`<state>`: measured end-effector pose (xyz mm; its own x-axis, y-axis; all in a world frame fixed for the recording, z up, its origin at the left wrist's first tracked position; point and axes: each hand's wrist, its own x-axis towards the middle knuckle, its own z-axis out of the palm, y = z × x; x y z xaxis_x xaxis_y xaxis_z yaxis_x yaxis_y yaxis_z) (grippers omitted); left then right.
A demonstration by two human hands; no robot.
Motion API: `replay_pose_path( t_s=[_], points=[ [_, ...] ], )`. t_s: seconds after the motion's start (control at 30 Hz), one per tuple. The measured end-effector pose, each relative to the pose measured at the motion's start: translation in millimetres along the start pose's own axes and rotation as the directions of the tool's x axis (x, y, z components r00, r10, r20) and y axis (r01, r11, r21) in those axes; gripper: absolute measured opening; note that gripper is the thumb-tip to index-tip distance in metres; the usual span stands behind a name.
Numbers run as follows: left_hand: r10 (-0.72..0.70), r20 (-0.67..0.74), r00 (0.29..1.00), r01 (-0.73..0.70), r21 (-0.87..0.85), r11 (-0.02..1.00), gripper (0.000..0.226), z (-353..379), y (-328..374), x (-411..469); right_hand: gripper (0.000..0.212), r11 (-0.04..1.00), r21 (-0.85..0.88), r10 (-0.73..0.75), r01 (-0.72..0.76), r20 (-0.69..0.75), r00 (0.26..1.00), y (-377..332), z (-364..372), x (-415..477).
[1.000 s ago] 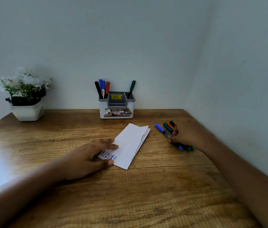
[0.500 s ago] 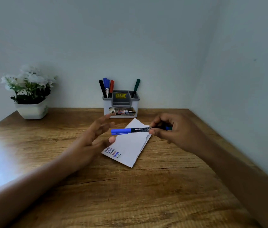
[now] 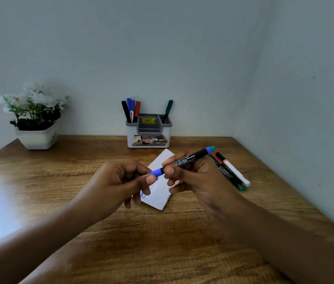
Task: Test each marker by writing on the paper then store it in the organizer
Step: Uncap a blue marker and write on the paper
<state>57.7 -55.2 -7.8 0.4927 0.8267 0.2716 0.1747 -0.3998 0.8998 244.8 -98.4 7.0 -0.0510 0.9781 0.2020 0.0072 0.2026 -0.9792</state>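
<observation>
Head view only. Both hands are on one blue marker (image 3: 186, 159), held in the air above the paper (image 3: 160, 190), mid-table. Left hand (image 3: 119, 181): fingers curled, thumb and forefinger pinching the blue cap (image 3: 156, 172) at the marker's near-left end. Right hand (image 3: 196, 177): thumb and forefinger gripping the black printed barrel just right of the cap, other fingers loosely curled underneath. The marker is tilted, cap end low and left, tail end high and pointing far-right. The cap looks seated on the barrel; no gap visible between them. The paper lies flat on the wooden table (image 3: 162, 242), a folded white sheet mostly hidden by the hands, with some blue writing showing at its near-left corner. Neither hand touches it, as far as I can tell. Loose markers (image 3: 230, 172) lie side by side on the table just right of the right hand: green, red and a white-bodied one, touching each other; exact count unclear. The organizer (image 3: 148, 138) stands at the far edge against the wall, beyond the paper. Its left compartment holds a black marker (image 3: 125, 110), blue markers (image 3: 130, 105) and a red marker (image 3: 137, 108); its right compartment holds one green marker (image 3: 168, 110), leaning right. The middle section carries a yellow label. A potted plant (image 3: 37, 138) with white flowers sits far left.
</observation>
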Motion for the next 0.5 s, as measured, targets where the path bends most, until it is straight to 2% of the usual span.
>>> replay_pose_path(
  t_s=[0.23,0.37,0.5],
  points=[
    [0.02,-0.099,0.995,-0.013,0.063,0.998,0.015,6.5,6.9,2.2,0.019,0.994,0.11,0.038,-0.021,-0.148,0.988,1.9,3.4,4.9],
    [0.06,-0.16,0.985,-0.044,0.104,0.994,0.019,7.3,7.4,0.2,0.012,0.991,0.128,0.066,-0.041,-0.197,0.978,1.6,6.4,6.8],
    [0.065,-0.172,0.983,-0.048,0.101,0.994,0.019,6.0,9.0,0.8,0.015,0.987,0.155,0.069,-0.031,-0.251,0.966,0.7,8.0,10.5]
  ],
)
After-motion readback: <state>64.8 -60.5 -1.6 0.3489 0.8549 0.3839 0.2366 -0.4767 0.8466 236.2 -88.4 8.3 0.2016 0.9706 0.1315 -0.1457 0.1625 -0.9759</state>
